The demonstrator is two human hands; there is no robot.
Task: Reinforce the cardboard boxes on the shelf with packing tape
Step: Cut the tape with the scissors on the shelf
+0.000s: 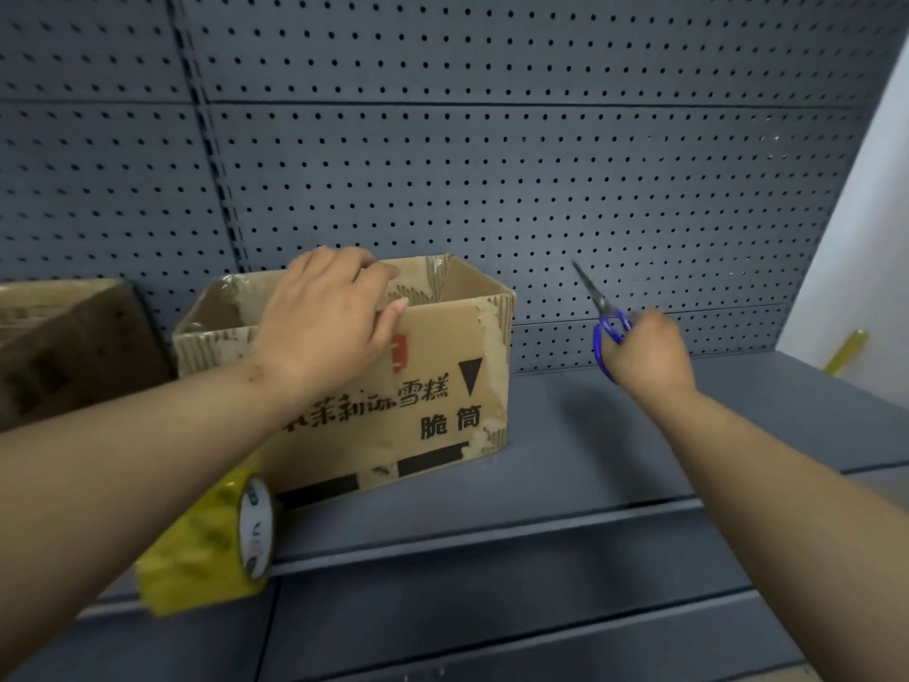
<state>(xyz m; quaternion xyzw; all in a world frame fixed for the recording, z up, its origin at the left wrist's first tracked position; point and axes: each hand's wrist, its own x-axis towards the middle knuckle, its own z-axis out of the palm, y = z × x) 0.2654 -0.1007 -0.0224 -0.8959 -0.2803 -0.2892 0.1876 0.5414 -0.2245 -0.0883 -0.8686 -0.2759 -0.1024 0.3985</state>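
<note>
An open-topped cardboard box (433, 386) with black printed characters stands on the grey shelf (615, 460). Its corners carry clear tape and torn paper. My left hand (329, 317) grips the box's front top rim, fingers curled over the edge and thumb on the outside. My right hand (649, 356) is to the right of the box, above the shelf, and holds blue-handled scissors (607, 317) with the blades pointing up and left. A yellow packing tape roll (211, 539) hangs around my left forearm.
A second cardboard box (64, 347) stands at the left on the same shelf. A grey pegboard wall (492, 164) backs the shelf. Lower shelf edges (492, 607) run below. A yellow object (846, 351) sits at the far right by a white wall.
</note>
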